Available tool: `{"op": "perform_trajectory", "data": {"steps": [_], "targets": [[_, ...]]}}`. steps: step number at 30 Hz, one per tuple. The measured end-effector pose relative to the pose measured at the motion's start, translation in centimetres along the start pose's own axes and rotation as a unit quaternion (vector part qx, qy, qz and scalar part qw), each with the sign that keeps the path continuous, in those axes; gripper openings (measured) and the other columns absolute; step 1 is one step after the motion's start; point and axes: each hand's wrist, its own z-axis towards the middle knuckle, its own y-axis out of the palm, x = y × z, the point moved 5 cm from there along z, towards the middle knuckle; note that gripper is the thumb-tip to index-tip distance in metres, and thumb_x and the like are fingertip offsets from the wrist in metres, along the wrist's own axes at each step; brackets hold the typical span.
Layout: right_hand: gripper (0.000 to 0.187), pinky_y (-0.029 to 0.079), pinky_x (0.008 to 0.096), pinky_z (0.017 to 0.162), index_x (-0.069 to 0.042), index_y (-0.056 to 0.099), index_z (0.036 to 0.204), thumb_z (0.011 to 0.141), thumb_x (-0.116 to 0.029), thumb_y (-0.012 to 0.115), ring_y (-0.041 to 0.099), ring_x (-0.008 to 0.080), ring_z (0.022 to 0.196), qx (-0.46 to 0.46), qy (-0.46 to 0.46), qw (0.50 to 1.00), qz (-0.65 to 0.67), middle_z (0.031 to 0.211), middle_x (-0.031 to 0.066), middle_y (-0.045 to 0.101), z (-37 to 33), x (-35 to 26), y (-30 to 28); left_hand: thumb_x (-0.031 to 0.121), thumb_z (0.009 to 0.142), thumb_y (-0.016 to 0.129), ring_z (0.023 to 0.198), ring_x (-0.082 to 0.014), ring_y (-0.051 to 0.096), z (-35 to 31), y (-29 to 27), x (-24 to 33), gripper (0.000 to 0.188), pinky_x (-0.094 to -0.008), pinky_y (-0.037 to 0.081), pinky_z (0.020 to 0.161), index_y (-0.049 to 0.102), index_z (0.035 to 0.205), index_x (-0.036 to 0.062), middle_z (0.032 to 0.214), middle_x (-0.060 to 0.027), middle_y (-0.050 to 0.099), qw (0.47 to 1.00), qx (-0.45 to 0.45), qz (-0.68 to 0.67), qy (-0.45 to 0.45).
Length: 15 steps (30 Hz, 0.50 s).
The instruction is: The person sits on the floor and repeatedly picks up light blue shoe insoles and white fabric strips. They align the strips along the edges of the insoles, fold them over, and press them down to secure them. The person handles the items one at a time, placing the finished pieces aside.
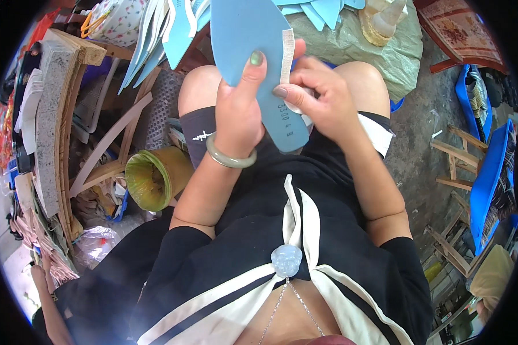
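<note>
A light blue shoe insole (pixel 244 34) is held up over my lap, its broad end away from me and its narrow end toward me. My left hand (pixel 239 112) grips it, thumb flat on the upper face and fingers hidden underneath. Along its right edge runs a white woven strip (pixel 287 54). Closed on the strip's lower part, my right hand (pixel 325 103) pinches it against the insole edge, the thumb on top. Part of the strip hangs below that thumb.
Several blue insoles with white edging (pixel 180 40) hang at the upper left. More blue pieces (pixel 316 11) and a glue pot (pixel 379 31) rest on a green-covered surface (pixel 397 63). A lined bin (pixel 144 184) stands left; blue trays (pixel 492 184) are right. Another person's arm (pixel 52 299) shows lower left.
</note>
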Motion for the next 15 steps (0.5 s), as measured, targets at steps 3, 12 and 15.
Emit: {"op": "perform_trajectory", "data": {"steps": [3,12,15], "targets": [[0.017,0.046,0.0258,0.057,-0.001,0.068,0.087,0.086,-0.018,0.067,0.058,0.0092,0.061,-0.028,0.079,0.990,0.114,0.067,0.0015,0.062,1.0,1.5,-0.6,0.022,0.100,0.041,0.109,-0.0258,0.059,-0.1,-1.3,-2.0,0.042,-0.0388,0.047,0.096,0.042,0.130,-0.0071,0.117,-0.0236,0.058,0.992,-0.008,-0.073,-0.099],[0.034,0.044,0.0202,0.050,0.000,0.068,0.074,0.090,-0.030,0.065,0.056,0.0077,0.051,-0.044,0.210,0.949,0.231,0.063,0.0050,0.064,2.4,1.8,-1.4,0.029,0.094,0.052,0.105,-0.0232,0.061,0.5,-1.8,1.0,0.050,-0.0341,0.046,0.094,0.045,0.129,-0.0054,0.114,-0.0171,0.061,0.954,-0.223,-0.045,-0.196],[0.034,0.044,0.0224,0.059,0.001,0.069,0.076,0.088,-0.031,0.066,0.057,0.0086,0.066,-0.010,0.149,0.979,0.139,0.077,0.0049,0.065,3.1,1.4,-1.5,0.032,0.092,0.055,0.106,-0.0253,0.061,-0.1,-1.9,0.2,0.056,-0.0358,0.047,0.093,0.042,0.131,-0.0056,0.113,-0.0182,0.062,0.976,-0.144,-0.093,-0.132]]}}
